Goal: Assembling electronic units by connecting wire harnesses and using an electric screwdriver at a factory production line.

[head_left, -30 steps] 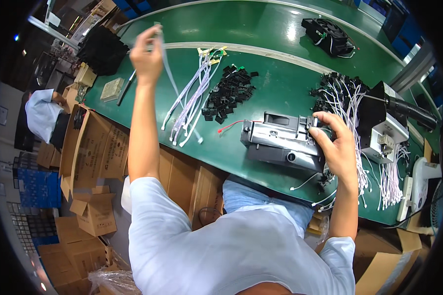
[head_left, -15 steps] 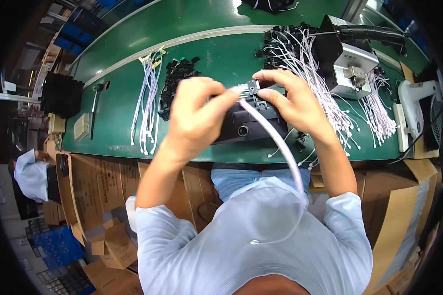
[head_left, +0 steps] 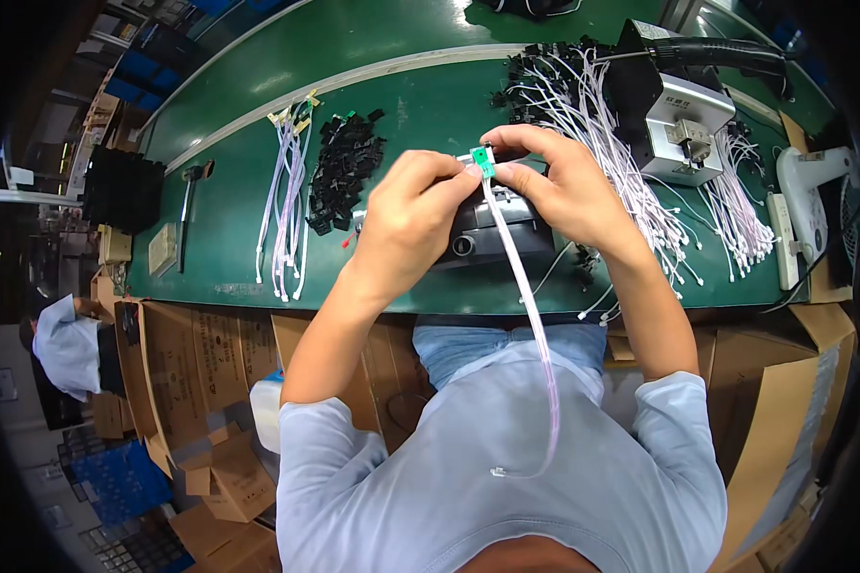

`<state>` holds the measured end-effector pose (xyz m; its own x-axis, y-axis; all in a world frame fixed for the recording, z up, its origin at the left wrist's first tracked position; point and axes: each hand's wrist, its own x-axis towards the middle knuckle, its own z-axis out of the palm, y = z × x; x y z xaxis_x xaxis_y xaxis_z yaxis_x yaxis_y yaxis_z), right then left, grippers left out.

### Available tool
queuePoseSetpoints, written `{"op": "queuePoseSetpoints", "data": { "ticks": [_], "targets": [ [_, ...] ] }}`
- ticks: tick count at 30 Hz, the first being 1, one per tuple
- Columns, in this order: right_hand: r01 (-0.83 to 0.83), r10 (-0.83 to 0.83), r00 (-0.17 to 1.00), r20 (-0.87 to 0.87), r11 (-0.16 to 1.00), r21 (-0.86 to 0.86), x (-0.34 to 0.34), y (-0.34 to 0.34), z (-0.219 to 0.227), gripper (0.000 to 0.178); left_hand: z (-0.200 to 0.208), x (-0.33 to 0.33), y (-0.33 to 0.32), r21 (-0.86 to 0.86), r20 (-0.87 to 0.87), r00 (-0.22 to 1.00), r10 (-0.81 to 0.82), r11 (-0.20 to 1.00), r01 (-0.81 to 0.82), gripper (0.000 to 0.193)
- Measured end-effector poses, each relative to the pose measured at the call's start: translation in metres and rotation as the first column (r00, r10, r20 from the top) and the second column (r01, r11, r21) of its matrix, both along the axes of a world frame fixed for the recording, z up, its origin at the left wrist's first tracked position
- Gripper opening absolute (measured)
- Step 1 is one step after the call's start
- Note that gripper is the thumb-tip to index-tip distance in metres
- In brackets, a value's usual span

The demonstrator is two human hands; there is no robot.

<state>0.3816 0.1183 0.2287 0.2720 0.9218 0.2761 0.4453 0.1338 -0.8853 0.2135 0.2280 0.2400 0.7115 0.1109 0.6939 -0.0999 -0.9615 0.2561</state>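
"Two pinch grips?"
"Yep: left hand point(head_left: 401, 222), right hand point(head_left: 575, 194), fingertips nearly closed on the green board point(head_left: 483, 161) between them, by the black box point(head_left: 504, 244); white cable point(head_left: 532, 310) trails."
"Step?"
"Looks like aligning the board; next move likely needs steady pressure."

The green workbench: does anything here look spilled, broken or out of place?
Nothing looks clearly spilled or broken. The white cables beside the right hand seem untidiest, splayed and overlapping; the bundle on the left lies roughly parallel. The green-ended cable at the left hand trails past the workbench edge.
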Motion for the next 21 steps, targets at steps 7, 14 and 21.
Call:
{"op": "queuePoseSetpoints", "data": {
  "ticks": [7,14,21],
  "targets": [
    [0.012,-0.013,0.999,0.038,1.0,0.017,0.001,0.0,-0.001,0.03,0.0,-0.008,0.002,-0.047,-0.097,0.995,0.034,0.998,-0.039,0.027],
    [0.017,-0.016,1.0,0.008,1.0,-0.007,0.001,-0.001,0.0,0.03,0.007,-0.01,-0.002,0.02,-0.151,0.987,0.062,0.998,-0.06,0.021],
    [0.19,-0.207,0.974,0.092,0.968,0.165,0.022,-0.015,0.005,0.034,-0.001,-0.01,0.004,-0.062,-0.151,0.989,0.005,0.998,-0.015,0.022]
  ]
}}
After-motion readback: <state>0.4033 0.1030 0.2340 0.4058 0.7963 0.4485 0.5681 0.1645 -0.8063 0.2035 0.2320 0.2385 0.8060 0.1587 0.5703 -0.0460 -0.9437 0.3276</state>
